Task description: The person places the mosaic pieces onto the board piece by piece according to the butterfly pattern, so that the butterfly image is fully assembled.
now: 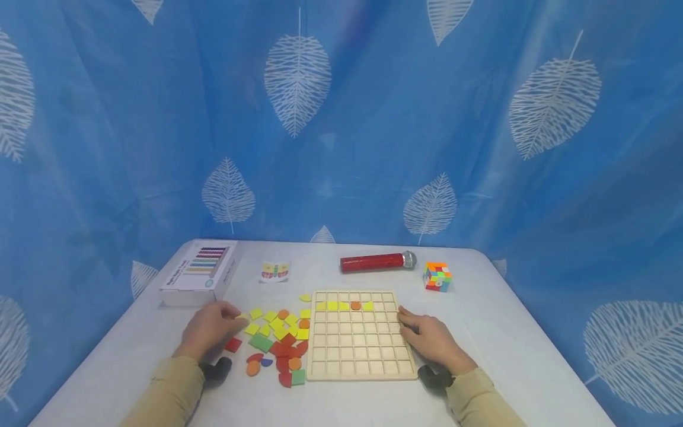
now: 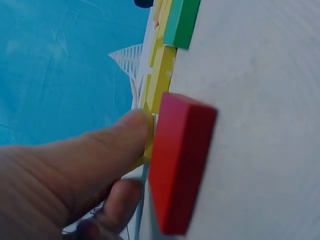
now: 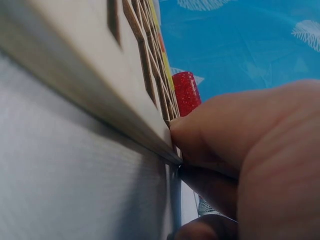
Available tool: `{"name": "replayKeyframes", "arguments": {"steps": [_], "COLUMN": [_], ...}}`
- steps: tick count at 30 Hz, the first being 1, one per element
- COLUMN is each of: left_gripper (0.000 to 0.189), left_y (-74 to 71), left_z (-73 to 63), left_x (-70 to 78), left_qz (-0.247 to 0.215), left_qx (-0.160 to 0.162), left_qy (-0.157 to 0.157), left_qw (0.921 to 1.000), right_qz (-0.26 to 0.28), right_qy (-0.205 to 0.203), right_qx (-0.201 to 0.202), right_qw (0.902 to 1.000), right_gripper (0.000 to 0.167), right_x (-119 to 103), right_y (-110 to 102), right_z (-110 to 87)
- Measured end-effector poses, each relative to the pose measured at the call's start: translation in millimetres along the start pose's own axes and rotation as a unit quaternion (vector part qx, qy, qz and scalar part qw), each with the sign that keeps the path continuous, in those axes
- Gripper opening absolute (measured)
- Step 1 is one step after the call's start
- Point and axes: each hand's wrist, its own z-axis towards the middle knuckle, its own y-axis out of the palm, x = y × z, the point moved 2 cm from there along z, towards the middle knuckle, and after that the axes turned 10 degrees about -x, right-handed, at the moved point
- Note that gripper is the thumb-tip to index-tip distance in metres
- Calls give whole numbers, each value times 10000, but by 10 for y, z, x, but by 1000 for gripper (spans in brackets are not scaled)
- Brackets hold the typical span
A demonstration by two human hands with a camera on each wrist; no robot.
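My left hand [image 1: 210, 326] pinches a yellow tile [image 1: 242, 316] at the left side of a loose pile. In the left wrist view, the thumb lies against that yellow tile [image 2: 149, 142], just behind a red tile [image 2: 177, 165]; its exact shape is hidden. A wooden grid board [image 1: 352, 350] lies flat, its upper row holding several yellow tiles [image 1: 332, 306] and one orange disc [image 1: 356, 306]. At the board's right edge, my right hand [image 1: 429, 338] grips the rim between thumb and fingers, as the right wrist view shows.
Loose yellow, red, green, orange and blue pieces [image 1: 283, 350] lie left of the board. Behind stand a white box [image 1: 200, 273], a card with a butterfly pattern [image 1: 274, 271], a red microphone [image 1: 373, 263] and a puzzle cube [image 1: 437, 277]. A blue curtain [image 1: 363, 118] hangs beyond.
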Motion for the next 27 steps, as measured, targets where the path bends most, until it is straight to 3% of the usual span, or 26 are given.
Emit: {"name": "replayKeyframes", "arguments": {"steps": [5, 13, 20, 27], "left_gripper": [31, 36, 31, 21], "left_y": [12, 29, 162, 420], "left_z": [-27, -1, 43, 123], "left_x": [19, 98, 502, 981], "left_qz": [-163, -646, -934, -903], "left_qx": [248, 349, 106, -20], "left_qy": [173, 387, 905, 1179], "left_qw": [9994, 9965, 9914, 9889], "right_qz": [26, 50, 64, 213], "right_qy": [28, 0, 66, 36], "right_qx": [-42, 9, -29, -47], "right_qw": [10000, 10000, 10000, 9998], "right_gripper": [43, 42, 42, 42], "right_x": [3, -4, 9, -30], "right_y": [3, -9, -25, -31], "right_z": [-4, -5, -16, -8]}}
